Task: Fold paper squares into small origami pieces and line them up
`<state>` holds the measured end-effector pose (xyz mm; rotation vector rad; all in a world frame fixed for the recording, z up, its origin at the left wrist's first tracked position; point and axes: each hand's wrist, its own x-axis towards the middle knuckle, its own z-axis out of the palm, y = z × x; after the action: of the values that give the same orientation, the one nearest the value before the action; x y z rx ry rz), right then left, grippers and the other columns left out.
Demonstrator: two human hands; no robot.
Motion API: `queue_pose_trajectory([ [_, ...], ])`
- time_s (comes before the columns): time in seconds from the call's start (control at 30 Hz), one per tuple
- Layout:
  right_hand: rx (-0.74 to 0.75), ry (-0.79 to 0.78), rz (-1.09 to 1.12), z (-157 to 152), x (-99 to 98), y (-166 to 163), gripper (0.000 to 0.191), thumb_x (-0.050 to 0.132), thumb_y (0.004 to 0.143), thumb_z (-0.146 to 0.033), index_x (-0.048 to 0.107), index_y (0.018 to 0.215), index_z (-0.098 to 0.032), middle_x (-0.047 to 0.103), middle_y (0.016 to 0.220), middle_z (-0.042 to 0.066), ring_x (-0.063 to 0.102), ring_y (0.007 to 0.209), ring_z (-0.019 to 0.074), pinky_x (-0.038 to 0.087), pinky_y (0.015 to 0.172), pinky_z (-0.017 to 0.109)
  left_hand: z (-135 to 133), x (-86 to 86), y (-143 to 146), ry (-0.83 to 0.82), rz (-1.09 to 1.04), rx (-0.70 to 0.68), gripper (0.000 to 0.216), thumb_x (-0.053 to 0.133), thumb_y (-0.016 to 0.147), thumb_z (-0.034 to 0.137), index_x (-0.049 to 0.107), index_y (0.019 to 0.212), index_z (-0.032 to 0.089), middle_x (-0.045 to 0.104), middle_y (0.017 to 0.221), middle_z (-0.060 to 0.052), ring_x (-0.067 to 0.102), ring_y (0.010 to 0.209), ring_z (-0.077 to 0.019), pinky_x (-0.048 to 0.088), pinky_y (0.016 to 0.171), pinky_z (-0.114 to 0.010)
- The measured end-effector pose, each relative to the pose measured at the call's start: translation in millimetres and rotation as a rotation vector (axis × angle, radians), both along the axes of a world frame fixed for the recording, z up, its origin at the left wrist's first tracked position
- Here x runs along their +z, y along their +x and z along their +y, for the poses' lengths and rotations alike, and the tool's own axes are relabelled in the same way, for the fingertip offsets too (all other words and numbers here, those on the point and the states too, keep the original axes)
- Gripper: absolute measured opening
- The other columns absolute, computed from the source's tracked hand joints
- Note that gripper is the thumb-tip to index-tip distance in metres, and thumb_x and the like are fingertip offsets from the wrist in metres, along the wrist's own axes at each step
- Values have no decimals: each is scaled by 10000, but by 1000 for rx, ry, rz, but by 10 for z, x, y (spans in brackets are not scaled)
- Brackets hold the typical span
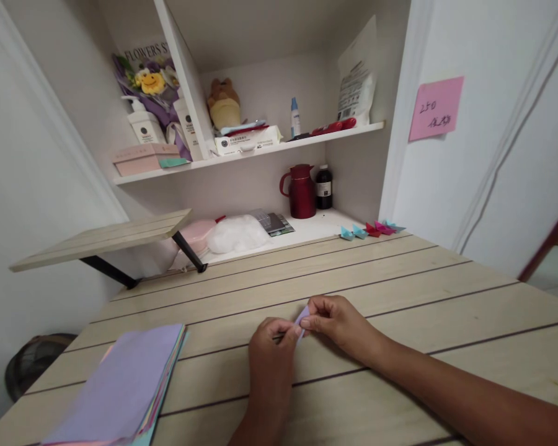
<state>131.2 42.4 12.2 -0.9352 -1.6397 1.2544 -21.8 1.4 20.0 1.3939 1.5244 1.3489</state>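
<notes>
Between my two hands, just above the wooden table (223, 384), is a small folded piece of purple paper (302, 314). My left hand (273, 344) pinches its lower left side between thumb and fingers. From the right, my right hand (331, 319) grips the other side, thumb in front and fingers curled behind. Fingers cover much of the paper, so its full folded shape is hidden. To the left lies a stack of coloured paper (125, 378) with a purple sheet on top.
Small folded paper boats (372, 230) in blue, red and pink line the table's far right edge. Behind them stand a red jug (302, 192) and a dark bottle (324, 187). A raised wooden stand (106, 234) occupies the back left. A pink note (436, 108) hangs on the wall.
</notes>
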Motion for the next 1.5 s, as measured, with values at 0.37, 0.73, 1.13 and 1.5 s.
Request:
queue_pose_trajectory([
  [0.37, 113, -61, 168, -90, 36, -124, 529, 443, 870, -630, 630, 708, -162, 666, 678, 42, 642, 674, 189, 491, 748, 336, 55, -65, -35, -59, -602, -113, 296, 798, 578, 401, 748, 664, 122, 681, 974, -133, 613, 925, -284, 463, 779, -339],
  [0.73, 109, 192, -31, -194, 140, -88, 457, 410, 923, -557, 560, 695, -190, 592, 682, 2, 555, 679, 159, 425, 655, 261, -161, 147, 40, -144, -759, -363, 260, 721, 719, 387, 663, 646, 144, 632, 713, -47, 537, 701, -168, 411, 714, -286],
  [1.13, 119, 79, 5, -135, 78, -106, 433, 487, 877, -558, 594, 683, -186, 632, 612, 6, 602, 622, 168, 459, 691, 280, -128, 160, 17, -116, -656, -377, 361, 679, 744, 449, 614, 541, 157, 563, 625, -50, 486, 662, -182, 393, 714, -302],
  [1.5, 139, 222, -39, -267, 167, -126, 516, 326, 956, -532, 603, 698, -182, 607, 664, 17, 579, 652, 162, 439, 638, 250, -110, 28, 52, -85, -779, -356, 279, 674, 786, 403, 633, 653, 161, 533, 668, -17, 452, 645, -145, 383, 682, -275],
])
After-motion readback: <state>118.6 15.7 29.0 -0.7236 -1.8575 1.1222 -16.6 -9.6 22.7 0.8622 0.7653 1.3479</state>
